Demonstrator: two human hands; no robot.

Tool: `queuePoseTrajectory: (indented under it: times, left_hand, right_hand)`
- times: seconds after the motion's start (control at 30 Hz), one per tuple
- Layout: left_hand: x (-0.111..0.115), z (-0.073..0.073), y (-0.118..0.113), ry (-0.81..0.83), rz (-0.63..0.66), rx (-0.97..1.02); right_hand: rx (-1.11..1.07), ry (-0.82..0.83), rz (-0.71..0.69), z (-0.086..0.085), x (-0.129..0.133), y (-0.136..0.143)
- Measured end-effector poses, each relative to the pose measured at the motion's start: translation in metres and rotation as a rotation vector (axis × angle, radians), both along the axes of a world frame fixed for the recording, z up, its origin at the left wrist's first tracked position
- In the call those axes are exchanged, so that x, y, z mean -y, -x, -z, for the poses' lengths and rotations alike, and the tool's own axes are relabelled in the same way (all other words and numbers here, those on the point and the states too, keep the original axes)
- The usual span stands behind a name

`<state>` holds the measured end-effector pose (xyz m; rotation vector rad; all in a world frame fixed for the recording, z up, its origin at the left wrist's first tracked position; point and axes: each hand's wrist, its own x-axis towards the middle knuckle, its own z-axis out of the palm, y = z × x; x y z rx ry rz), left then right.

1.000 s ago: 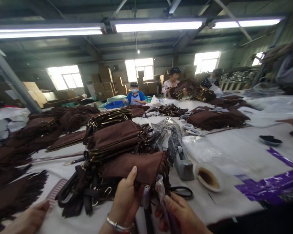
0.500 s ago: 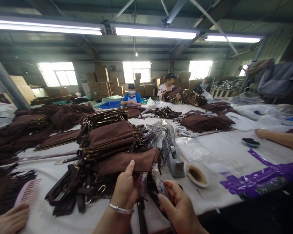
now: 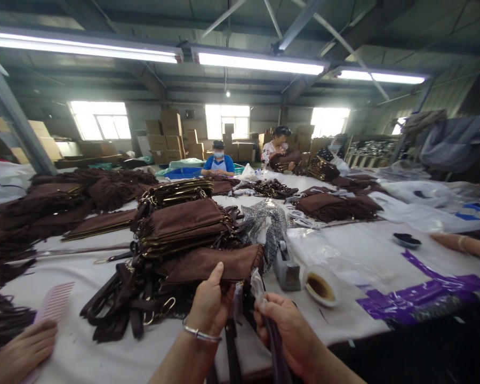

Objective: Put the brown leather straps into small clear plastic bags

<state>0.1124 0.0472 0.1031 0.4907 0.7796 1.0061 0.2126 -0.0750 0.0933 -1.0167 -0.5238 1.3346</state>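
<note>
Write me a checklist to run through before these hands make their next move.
1. Left hand steadying the brown bag: ok, thumb on top.
2. Right hand gripping the dark strap: ok.
3. Strap fastened to the bag: cannot tell, plastic and fingers hide the join.
4. Tape dispenser out of the hands' way: ok, it stands beyond the right hand.
5. Other person's hand with the pink comb apart from the left hand: ok.
6. Surface beside the bag free of loose straps: not ok, they lie heaped.

The tape dispenser (image 3: 287,271) stands between the stacked bags (image 3: 186,224) and the bowl (image 3: 320,287).
</note>
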Motion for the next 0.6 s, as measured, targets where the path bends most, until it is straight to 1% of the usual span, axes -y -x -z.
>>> queuePoseTrajectory:
  times: [0.17, 0.37, 0.6]
  left_hand:
    - [0.0, 0.001, 0.002, -0.007, 0.002, 0.014]
    - [0.0, 0.001, 0.004, -0.002, 0.012, 0.032]
    - [0.003, -0.001, 0.001, -0.004, 0.007, 0.015]
  right_hand:
    - [-0.001, 0.005, -0.015, -0.005, 0.001, 0.003]
    - [0.026, -0.028, -0.05, 0.001, 0.005, 0.004]
    - [0.038, -0.037, -0.002, 0.007, 0.001, 0.004]
